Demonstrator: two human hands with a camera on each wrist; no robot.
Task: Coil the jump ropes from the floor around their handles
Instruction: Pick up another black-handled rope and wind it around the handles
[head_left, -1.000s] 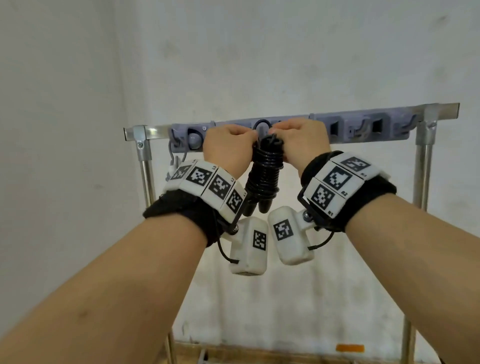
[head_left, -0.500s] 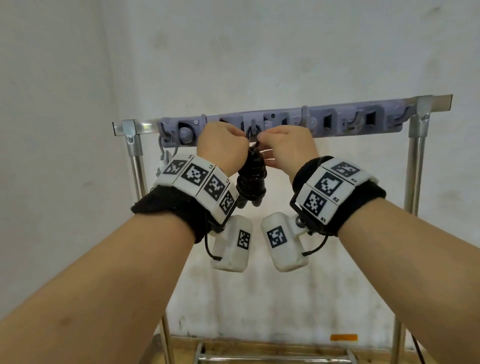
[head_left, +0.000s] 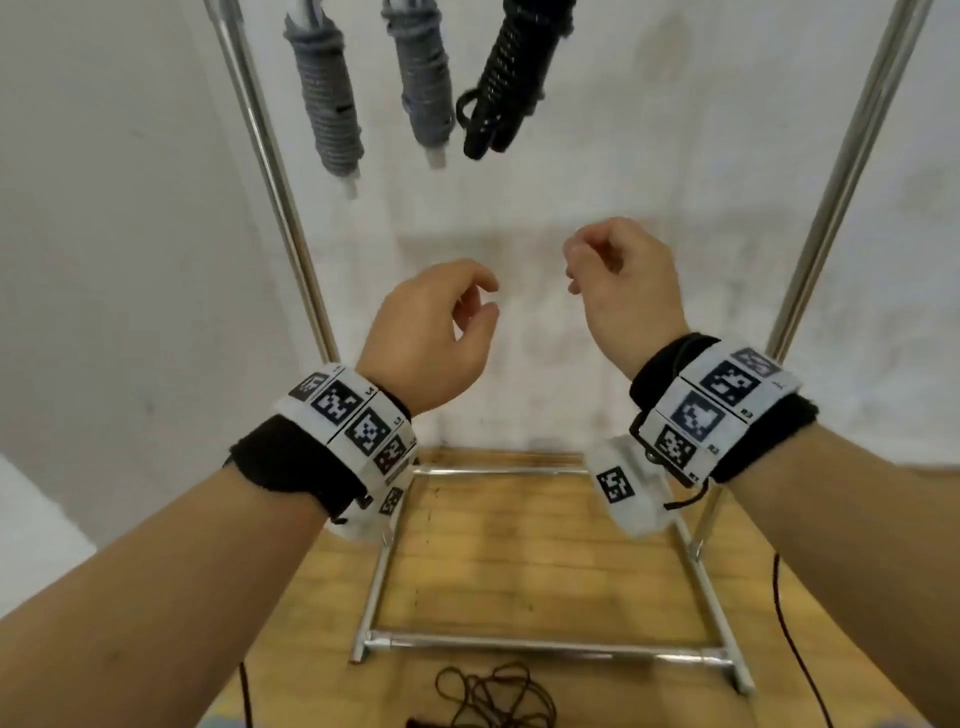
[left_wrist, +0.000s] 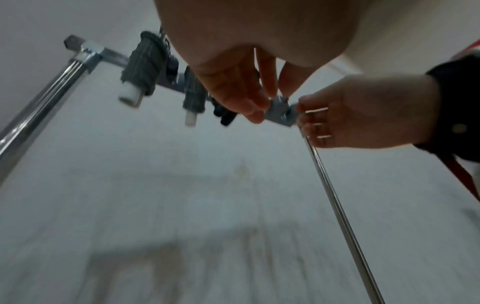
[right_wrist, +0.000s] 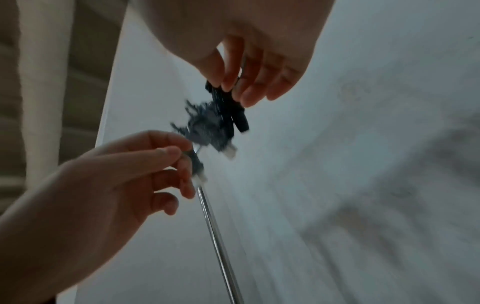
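Left hand (head_left: 434, 332) and right hand (head_left: 621, 291) hung loosely curled, empty, below the coiled black rope (head_left: 506, 78); uncoiled rope (head_left: 493, 696) lay further below.

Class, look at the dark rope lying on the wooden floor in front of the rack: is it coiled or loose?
Loose. The dark rope lies in a tangled spread on the wooden floor, wound round nothing.

We see two grey coiled ropes (head_left: 327, 104) with white handle tips, a black coiled rope (head_left: 506, 78), a dark brown loose rope (head_left: 493, 696) on the tan wooden floor (head_left: 519, 545), and black-and-white checkered wristbands (head_left: 358, 421).
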